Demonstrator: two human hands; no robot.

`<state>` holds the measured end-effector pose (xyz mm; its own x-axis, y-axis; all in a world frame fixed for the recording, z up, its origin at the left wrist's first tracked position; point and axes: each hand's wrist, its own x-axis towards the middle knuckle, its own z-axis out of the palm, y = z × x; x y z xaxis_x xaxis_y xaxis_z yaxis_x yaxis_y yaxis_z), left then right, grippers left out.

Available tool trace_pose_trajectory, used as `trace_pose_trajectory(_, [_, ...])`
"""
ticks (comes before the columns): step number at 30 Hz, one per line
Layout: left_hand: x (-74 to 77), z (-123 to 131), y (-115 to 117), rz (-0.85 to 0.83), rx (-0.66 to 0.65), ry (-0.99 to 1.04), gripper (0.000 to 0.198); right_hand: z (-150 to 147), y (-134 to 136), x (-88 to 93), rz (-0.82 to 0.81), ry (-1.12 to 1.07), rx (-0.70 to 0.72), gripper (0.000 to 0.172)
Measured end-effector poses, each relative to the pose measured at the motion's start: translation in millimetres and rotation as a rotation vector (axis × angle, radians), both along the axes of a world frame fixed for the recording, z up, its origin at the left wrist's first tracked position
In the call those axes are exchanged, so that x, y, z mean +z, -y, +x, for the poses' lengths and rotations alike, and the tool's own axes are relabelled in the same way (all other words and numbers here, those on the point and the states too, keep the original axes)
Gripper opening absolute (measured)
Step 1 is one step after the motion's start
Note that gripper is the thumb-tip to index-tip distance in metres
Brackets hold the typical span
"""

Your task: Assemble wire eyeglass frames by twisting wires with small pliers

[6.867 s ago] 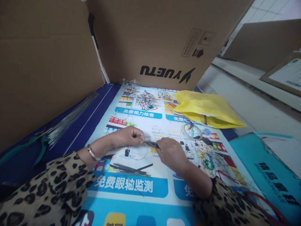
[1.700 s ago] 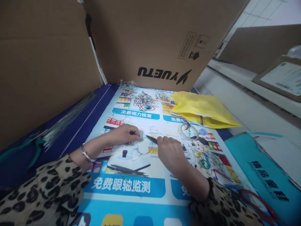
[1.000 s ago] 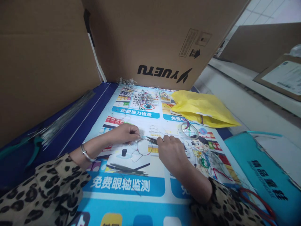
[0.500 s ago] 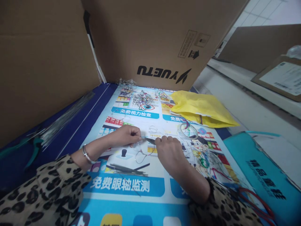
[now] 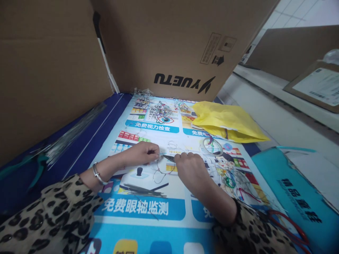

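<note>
My left hand [image 5: 147, 153] is closed in a pinch on a thin wire, which hangs below it in a loose loop [image 5: 159, 178]. Wrapped around a pair of needle-nose pliers [image 5: 168, 158] is my right hand [image 5: 191, 173]; its fist hides the handles. The dark, tapered jaws point left, with their tip at the wire beside my left fingertips. Whether the jaws grip the wire is too small to tell. Below the hands lies a bundle of straight grey wires [image 5: 144, 190] on the printed sheet [image 5: 196, 229].
Tangled wire pieces [image 5: 161, 111] lie at the back, before a tall cardboard box [image 5: 172, 46]. To the right are a yellow bag [image 5: 225, 118], a clear ring [image 5: 213, 146], a teal box [image 5: 288, 183] and red-handled scissors [image 5: 288, 225]. Teal-handled pliers [image 5: 39, 165] and long wires [image 5: 71, 135] lie left.
Hardly anything differs. My left fingers have curled in slightly, and the pliers' tip stays close to them.
</note>
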<state>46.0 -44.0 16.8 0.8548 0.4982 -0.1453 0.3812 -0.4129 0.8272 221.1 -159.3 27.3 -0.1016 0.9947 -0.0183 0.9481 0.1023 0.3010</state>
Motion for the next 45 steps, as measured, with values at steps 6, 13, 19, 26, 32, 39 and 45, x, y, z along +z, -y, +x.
trace_pose_trajectory(6, [4.0,3,4,0.105,-0.004,0.023,0.011,0,1,-3.1,0.023,0.011,0.001,0.014])
trace_pose_trajectory(13, [3.7,3,4,0.051,0.024,-0.016,0.012,2,0,-6.5,0.060,0.003,0.004,0.014])
trace_pose_trajectory(19, [0.8,3,1,0.089,0.005,-0.033,0.012,6,-3,-4.6,0.046,-0.015,0.032,0.013])
trace_pose_trajectory(26, [2.6,4,2,0.141,0.015,-0.025,0.012,8,-4,-3.4,0.025,-0.011,0.045,0.013])
trace_pose_trajectory(32, [4.3,6,5,0.192,0.027,-0.025,0.012,6,-5,-2.9,0.008,0.002,0.046,0.015])
trace_pose_trajectory(39, [4.9,5,6,0.189,0.027,0.001,0.011,-1,-5,-5.1,0.004,0.013,0.012,0.016])
trace_pose_trajectory(45, [5.8,6,8,0.177,0.048,-0.002,0.011,-5,-5,-7.6,0.007,0.033,-0.019,0.018])
